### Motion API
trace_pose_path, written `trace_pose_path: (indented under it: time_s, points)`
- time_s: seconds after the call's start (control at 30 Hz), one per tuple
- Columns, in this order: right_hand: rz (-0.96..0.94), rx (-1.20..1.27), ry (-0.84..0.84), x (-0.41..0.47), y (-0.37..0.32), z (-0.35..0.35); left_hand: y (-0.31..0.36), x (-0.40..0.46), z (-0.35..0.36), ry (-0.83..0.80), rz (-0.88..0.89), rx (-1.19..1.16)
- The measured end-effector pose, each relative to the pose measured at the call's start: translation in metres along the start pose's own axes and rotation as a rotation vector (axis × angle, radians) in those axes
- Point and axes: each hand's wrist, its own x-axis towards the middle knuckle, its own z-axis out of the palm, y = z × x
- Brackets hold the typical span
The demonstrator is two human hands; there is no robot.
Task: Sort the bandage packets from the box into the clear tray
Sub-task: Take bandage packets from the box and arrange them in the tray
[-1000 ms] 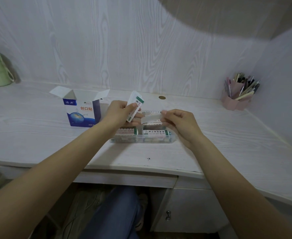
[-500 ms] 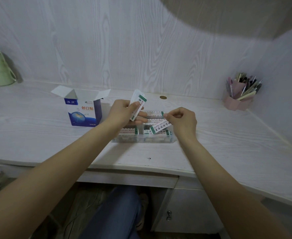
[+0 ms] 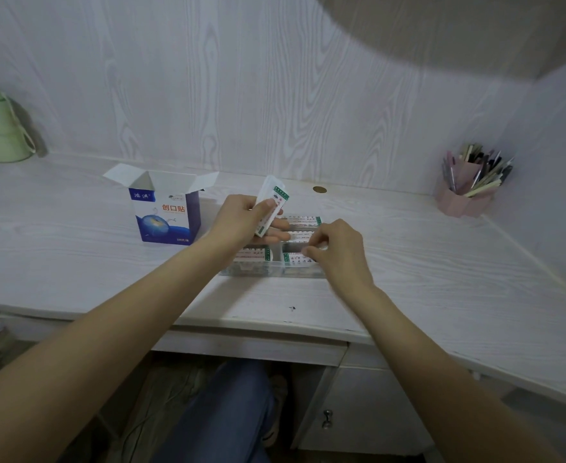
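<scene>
Placing step: my right hand (image 3: 336,250) pinches a white paper bandage packet (image 3: 300,259) into the clear plastic tray (image 3: 258,271); my left hand (image 3: 241,220) grips spare packets (image 3: 272,206) above it. Next: release.

The box (image 3: 167,215) beside my left hand (image 3: 241,218) carries the red characters 创口贴 across its white front panel, and a blue band above them holds two white characters I cannot make out. The bandage packets (image 3: 272,208) I hold, and those lying in the clear tray (image 3: 258,270), bear green-edged printing too small to read.
</scene>
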Motion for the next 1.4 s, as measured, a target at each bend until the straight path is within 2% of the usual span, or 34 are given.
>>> trace_pose_path:
  time_s: [0.1, 0.23, 0.3, 0.37, 0.43, 0.47, 0.6, 0.83, 0.97, 1.03, 1.27, 1.33, 1.4]
  points:
    - [-0.004, -0.091, -0.053, 0.000, -0.003, -0.002, -0.001, 0.000, -0.001, 0.002, 0.001, 0.011]
    - [0.006, -0.065, -0.091, 0.000, -0.007, -0.003, -0.002, 0.000, -0.002, -0.007, 0.003, 0.022]
    - [0.022, 0.064, -0.011, 0.000, -0.009, -0.006, -0.003, 0.001, -0.004, -0.025, -0.001, 0.013]
    - [0.071, 0.363, 0.060, 0.001, -0.016, -0.012, -0.004, 0.000, -0.005, -0.047, -0.001, 0.001]
    - [0.175, 0.699, 0.002, 0.002, -0.024, -0.017, -0.003, -0.002, -0.005, -0.084, 0.003, 0.025]
    - [0.213, 0.779, -0.029, 0.003, -0.025, -0.019, -0.002, -0.003, -0.004, -0.116, 0.000, 0.038]
    - [0.278, 0.830, -0.057, 0.004, -0.023, -0.022, -0.001, -0.007, -0.001, -0.206, -0.027, 0.055]
    - [0.398, 0.650, -0.006, -0.001, 0.001, -0.019, -0.003, -0.001, -0.005, -0.039, -0.008, 0.013]
    - [0.240, 0.269, 0.022, -0.003, 0.006, -0.019, -0.001, -0.002, -0.003, -0.030, -0.004, 0.020]
    - [0.184, 0.171, -0.003, -0.003, 0.005, -0.019, 0.000, -0.003, -0.001, -0.028, -0.002, 0.022]
    - [0.098, -0.022, -0.100, -0.001, 0.004, -0.012, 0.001, -0.006, 0.000, -0.066, 0.014, 0.021]
    - [0.063, -0.025, -0.070, 0.002, 0.004, -0.012, 0.001, -0.006, -0.001, -0.092, 0.032, 0.028]
    - [0.060, 0.102, 0.018, 0.003, -0.001, -0.017, 0.001, -0.006, -0.002, -0.122, 0.051, 0.044]
